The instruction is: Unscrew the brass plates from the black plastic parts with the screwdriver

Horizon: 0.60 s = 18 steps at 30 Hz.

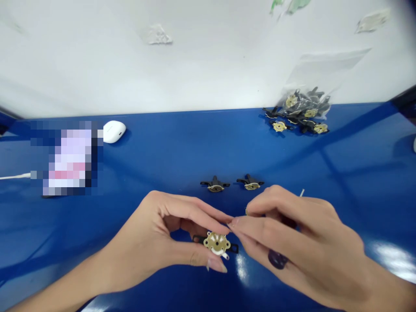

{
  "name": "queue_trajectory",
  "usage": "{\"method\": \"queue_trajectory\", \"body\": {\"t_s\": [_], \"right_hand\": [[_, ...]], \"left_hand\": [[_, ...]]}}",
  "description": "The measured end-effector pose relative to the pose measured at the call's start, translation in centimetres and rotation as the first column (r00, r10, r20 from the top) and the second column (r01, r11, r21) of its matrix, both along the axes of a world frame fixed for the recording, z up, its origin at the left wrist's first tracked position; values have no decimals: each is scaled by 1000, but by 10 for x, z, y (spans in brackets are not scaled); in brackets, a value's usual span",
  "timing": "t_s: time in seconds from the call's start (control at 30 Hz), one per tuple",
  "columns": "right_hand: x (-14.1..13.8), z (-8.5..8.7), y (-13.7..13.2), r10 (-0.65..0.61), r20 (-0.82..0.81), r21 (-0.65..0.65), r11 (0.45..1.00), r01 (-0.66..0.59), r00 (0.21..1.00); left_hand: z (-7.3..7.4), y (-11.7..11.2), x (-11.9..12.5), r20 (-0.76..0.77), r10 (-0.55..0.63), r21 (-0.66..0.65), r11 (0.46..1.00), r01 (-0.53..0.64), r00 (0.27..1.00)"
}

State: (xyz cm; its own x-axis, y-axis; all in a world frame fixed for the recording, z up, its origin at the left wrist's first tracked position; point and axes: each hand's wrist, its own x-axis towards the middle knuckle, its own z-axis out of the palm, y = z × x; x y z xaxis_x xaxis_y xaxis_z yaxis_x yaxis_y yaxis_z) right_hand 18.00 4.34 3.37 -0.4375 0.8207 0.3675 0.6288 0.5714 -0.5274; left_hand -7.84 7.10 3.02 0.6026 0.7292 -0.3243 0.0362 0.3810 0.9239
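My left hand (169, 236) pinches a small round brass-coloured part on a black bracket (217, 242) between thumb and fingers, just above the blue table (169, 151). My right hand (292, 236) meets it from the right, its fingertips closed against the same part; a thin white pin (302, 193) sticks up behind its knuckles. Two like parts (215, 185) (250, 183) lie on the table just beyond my hands.
A clear bag with several of the same parts (300, 112) lies at the back right by the white wall. A white earbud case (113, 131) and a blurred-out flat object (69, 158) sit at the left, with a white cable (14, 176).
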Motion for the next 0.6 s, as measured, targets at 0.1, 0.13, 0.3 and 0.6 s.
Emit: {"method": "queue_trajectory", "body": {"t_s": [0.1,0.13,0.3,0.6], "right_hand": [[4,2,4,0,80,144,990,-12,997],[5,2,5,-21,82,152,988,8,996],[6,-3,6,-77,79,164,984,63,994],[13,-16,2,75,107,23,997,-78,991]], "left_hand": [[1,3,-2,-34,37,83,996,-34,999],[2,4,-2,-64,54,123,991,-46,997],[7,9,-4,-231,171,299,949,-98,958],[4,9,-1,-322,261,403,908,-118,910]]}}
